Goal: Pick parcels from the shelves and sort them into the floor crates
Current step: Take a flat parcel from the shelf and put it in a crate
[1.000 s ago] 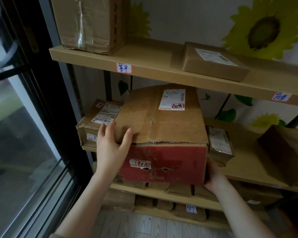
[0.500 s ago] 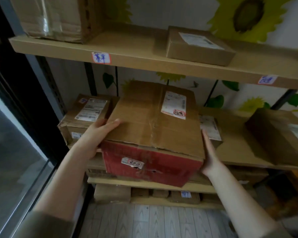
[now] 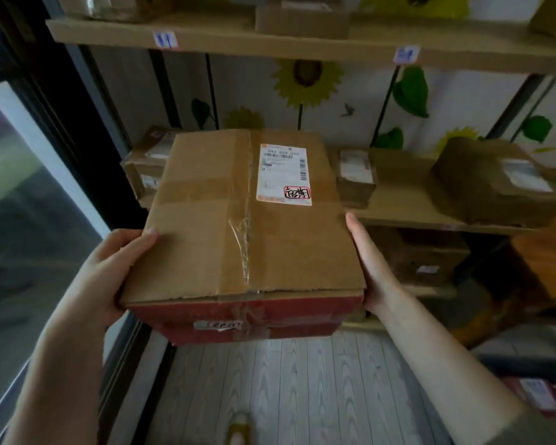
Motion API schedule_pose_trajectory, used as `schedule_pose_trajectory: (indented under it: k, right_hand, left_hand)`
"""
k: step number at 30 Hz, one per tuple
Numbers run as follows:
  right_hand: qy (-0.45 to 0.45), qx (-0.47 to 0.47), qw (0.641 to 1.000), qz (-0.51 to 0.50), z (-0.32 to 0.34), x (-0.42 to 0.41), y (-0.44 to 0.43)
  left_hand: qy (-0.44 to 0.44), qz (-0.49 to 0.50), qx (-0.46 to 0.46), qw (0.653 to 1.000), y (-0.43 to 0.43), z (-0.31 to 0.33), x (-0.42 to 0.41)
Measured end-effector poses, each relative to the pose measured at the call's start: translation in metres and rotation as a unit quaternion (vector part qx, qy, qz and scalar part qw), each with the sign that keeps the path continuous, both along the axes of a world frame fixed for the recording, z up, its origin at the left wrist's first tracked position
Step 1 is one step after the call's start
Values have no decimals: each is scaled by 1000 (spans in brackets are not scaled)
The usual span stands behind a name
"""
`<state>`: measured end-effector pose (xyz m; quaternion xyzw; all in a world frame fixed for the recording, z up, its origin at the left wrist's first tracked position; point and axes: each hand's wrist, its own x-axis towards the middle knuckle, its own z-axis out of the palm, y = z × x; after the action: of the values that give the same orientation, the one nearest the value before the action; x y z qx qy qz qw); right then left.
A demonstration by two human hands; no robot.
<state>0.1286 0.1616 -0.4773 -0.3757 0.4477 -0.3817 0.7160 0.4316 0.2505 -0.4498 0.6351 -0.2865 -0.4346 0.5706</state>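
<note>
**Large parcel carried between both grips, out in front of the shelves**

The parcel (image 3: 238, 226), a taped brown carton with red side walls, hangs between the two grips at about chest height. Its near edge is over the floor (image 3: 286, 380) and its far end points at the middle shelf (image 3: 408, 207). The left grip (image 3: 109, 274) clasps the near left corner, with the thumb laid on the lid and the palm wrapped round the wall. The right grip (image 3: 371, 264) lies flat and straight along the right wall, pressing inward. Its lower fingers are hidden by the carton, so I cannot tell whether any hook beneath.

The step in hand looks like the carry from shelf to crate. The squeeze alone holds the right side, so it is worth sliding that grip lower to get fingers under the base. The lid flaps are creased and the centre tape (image 3: 246, 239) is wrinkled, so the load should go on the walls and bottom, never on the flaps.

The shipping label (image 3: 284, 175) faces up between the grips, beyond both thumbs, and its red-stamped mark probably decides the sorting. It should be read before turning. Low and outside the right grip, a dark crate (image 3: 549, 396) shows at the frame edge, mostly cut off. A shoe (image 3: 238, 428) stands directly below the carton, so the carton should be lowered forward of it with the base level.
</note>
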Motion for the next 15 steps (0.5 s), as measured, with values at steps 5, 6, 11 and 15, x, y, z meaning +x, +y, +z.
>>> schedule_pose_trajectory:
  k: [5,6,11,15]
  right_hand:
    - [-7,-2,1000,-18,-22,-81,96]
    - [2,4,999,-34,-25,-99,112]
    - [50,50,985,-158,-42,-196,169]
    - [29,94,950,-298,-69,-281,207]
  left_hand:
    - [-49,-20,19,998,74,-7,-74]
    - [-55,-26,27,998,81,-9,-90]
    - [-70,-174,57,981,71,-22,-191]
    - [-115,-294,75,946,39,-47,-294]
